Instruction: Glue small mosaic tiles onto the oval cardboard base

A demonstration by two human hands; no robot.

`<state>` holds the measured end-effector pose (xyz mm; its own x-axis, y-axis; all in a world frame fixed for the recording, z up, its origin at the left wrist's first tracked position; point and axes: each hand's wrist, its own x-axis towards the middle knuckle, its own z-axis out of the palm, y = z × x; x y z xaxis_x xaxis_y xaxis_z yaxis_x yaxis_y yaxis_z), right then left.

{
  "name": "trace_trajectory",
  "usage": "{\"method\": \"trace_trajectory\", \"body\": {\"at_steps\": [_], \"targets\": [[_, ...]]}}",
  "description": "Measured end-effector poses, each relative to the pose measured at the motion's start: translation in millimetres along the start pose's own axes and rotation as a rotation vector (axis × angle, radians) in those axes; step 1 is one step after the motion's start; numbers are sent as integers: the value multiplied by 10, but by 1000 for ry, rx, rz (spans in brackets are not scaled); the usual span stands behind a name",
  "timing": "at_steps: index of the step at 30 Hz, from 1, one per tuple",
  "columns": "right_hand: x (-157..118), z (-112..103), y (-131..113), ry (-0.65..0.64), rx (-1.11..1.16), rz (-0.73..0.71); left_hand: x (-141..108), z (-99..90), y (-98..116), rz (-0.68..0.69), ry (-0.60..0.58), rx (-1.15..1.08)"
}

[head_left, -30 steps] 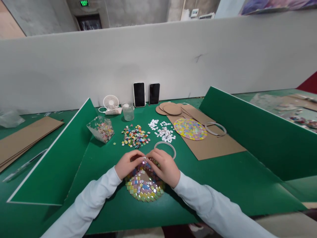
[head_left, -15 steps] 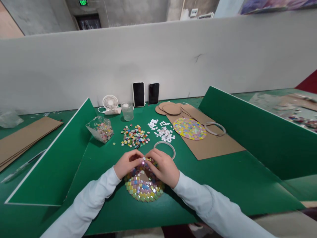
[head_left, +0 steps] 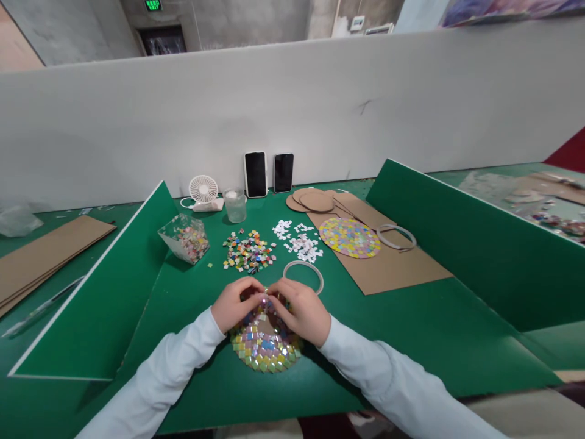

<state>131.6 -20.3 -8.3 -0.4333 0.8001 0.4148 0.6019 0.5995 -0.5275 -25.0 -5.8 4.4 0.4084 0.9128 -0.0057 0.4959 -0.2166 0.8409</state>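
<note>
A round board [head_left: 267, 355] covered with shiny yellow, pink, blue and green mosaic tiles lies in front of me, with a bare brown patch [head_left: 265, 327] near its middle. My left hand [head_left: 238, 303] and my right hand [head_left: 300, 308] meet over its far edge, thumbs and forefingers pinched together. Between the fingertips is a small pinkish mosaic tile [head_left: 264, 300], mostly covered by them. Just beyond my right hand lies a roll of clear tape [head_left: 319, 275]. A pile of loose coloured tiles [head_left: 249, 251] and a scatter of white paper bits [head_left: 303, 246] lie farther off.
A tile-covered disc [head_left: 350, 238] and another tape roll [head_left: 410, 236] rest on cardboard [head_left: 388, 274] at right. Behind stand brown discs [head_left: 317, 201], two phones [head_left: 255, 175], a cup [head_left: 236, 210] and a fan [head_left: 203, 189]. A bag of tiles [head_left: 185, 239] is left, between green side panels [head_left: 100, 292].
The white piece that showed at my fingertips is no longer visible; a pinkish tile shows there now. Both hands have otherwise stayed nearly in place over the board.
</note>
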Motion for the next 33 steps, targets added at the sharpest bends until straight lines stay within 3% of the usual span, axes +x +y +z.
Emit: {"method": "trace_trajectory", "body": {"at_steps": [33], "targets": [[-13,23,11,-45,-38,-12,-25,19,-1,13,28,79]]}}
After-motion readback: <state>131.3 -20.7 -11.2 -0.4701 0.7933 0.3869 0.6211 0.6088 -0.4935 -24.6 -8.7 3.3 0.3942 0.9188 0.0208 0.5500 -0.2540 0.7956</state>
